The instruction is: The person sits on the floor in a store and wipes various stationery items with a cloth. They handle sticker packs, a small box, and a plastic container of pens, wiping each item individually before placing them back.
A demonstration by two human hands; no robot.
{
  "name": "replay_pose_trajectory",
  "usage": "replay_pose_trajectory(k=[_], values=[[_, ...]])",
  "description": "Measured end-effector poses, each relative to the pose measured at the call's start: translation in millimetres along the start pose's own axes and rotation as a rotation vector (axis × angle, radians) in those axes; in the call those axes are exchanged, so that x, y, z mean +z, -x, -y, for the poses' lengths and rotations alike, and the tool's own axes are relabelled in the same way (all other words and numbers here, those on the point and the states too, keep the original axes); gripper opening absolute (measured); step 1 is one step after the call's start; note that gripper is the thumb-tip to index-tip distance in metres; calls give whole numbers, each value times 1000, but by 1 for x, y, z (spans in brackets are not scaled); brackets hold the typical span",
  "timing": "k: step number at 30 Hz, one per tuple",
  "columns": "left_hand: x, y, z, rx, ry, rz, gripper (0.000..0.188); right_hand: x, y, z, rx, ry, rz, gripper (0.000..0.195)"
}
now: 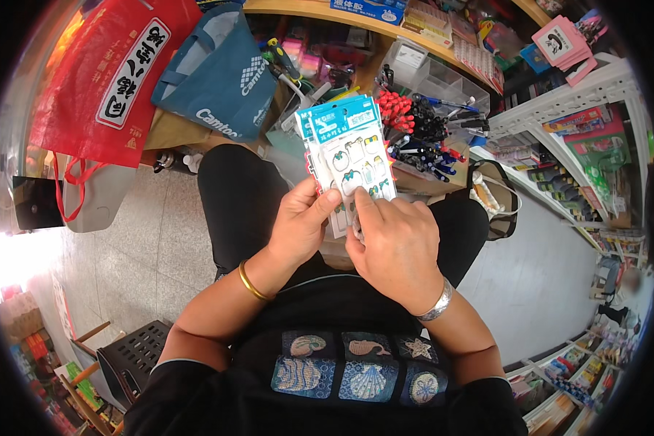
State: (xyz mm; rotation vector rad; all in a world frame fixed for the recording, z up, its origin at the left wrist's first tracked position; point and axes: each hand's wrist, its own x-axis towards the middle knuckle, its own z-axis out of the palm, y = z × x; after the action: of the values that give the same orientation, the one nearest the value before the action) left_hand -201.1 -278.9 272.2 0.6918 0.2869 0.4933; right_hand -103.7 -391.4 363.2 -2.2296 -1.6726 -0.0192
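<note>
A small stack of flat sticker packs with blue-green printed header cards is held up over my lap. My left hand grips its lower left side, thumb in front and the other fingers partly hidden behind. The front pack shows several outlined drawings with green bows. Against the lower part of that pack lies the index finger of my right hand. Its thumb is by the bottom edge, and its other fingers are bent at the lower right corner. Whether the right hand also pinches the packs cannot be seen.
Behind the packs, bundled pens fill clear trays on a wooden shelf unit. A blue tote bag and a red bag hang at left. White racks with goods line the right. A dark chair stands behind left.
</note>
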Motion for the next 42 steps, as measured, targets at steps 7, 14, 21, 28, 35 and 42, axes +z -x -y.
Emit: replay_pose_trajectory(k=[7, 14, 21, 28, 35, 42], values=[[-5, -2, -6, 8, -96, -3, 27, -8, 4, -3, 30, -130, 71, 33], [1, 2, -21, -67, -60, -31, 28, -69, 20, -27, 401, -537, -352, 18], [5, 8, -24, 20, -298, 90, 27, -52, 6, -15, -66, -650, -476, 34], [-9, 14, -24, 101, -686, 111, 32, -13, -6, 1, -312, -189, -101, 54], [5, 13, -37, 101, -594, 142, 42, -31, -16, 4, -244, -108, -90, 51], [26, 23, -41, -18, -320, 149, 20, -31, -32, -34, -138, -191, -252, 43]])
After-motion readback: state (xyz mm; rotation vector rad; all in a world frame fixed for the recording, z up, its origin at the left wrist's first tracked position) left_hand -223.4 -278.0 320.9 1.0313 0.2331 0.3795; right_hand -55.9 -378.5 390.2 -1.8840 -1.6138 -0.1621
